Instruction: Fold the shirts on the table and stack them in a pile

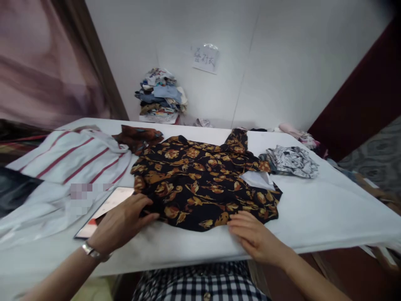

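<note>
Two hands: my left hand (123, 221) and right hand (253, 236), fingers flat on the hem.
Beside left fingers: tablet (105, 209) (partly covered).
Shirt (203, 184): black, orange floral, spread flat.

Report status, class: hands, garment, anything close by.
Left hand and right hand flat, open on floral shirt hem. Shirt spread on table. Tablet beside left hand.

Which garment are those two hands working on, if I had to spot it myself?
On the white table, look to the middle of the near edge, between the left hand and right hand. It is the black shirt spread flat, the only one printed with orange-gold flowers.
</note>
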The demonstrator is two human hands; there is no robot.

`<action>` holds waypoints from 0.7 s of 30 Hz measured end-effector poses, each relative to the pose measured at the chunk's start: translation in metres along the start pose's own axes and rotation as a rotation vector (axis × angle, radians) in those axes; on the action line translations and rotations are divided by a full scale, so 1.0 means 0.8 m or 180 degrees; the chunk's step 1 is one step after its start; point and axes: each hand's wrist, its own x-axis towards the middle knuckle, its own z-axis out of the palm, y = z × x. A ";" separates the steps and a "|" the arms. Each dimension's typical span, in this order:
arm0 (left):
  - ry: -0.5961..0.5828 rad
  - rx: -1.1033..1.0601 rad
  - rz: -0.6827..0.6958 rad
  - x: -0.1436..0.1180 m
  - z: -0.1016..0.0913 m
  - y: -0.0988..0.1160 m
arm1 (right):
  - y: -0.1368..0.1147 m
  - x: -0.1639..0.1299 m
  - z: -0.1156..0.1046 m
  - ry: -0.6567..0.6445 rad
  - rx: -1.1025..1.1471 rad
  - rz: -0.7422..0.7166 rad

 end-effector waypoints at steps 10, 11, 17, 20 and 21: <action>-0.0357 0.0739 -0.0562 -0.028 0.013 0.008 | -0.039 0.046 0.060 0.0176 0.0503 -0.0394; -0.0265 0.0742 -0.0535 -0.028 0.004 0.010 | -0.042 0.049 0.059 0.0214 0.0556 -0.0410; 0.0726 -0.0423 -0.0747 -0.045 -0.075 0.036 | -0.057 0.052 0.061 0.0613 0.0893 -0.0145; 0.0432 -0.2351 -0.0920 -0.058 -0.109 0.067 | -0.067 0.060 0.068 0.0676 0.0991 0.0059; 0.0335 -0.3010 -0.0959 -0.061 -0.117 0.080 | -0.070 0.064 0.071 0.0673 0.1004 0.0109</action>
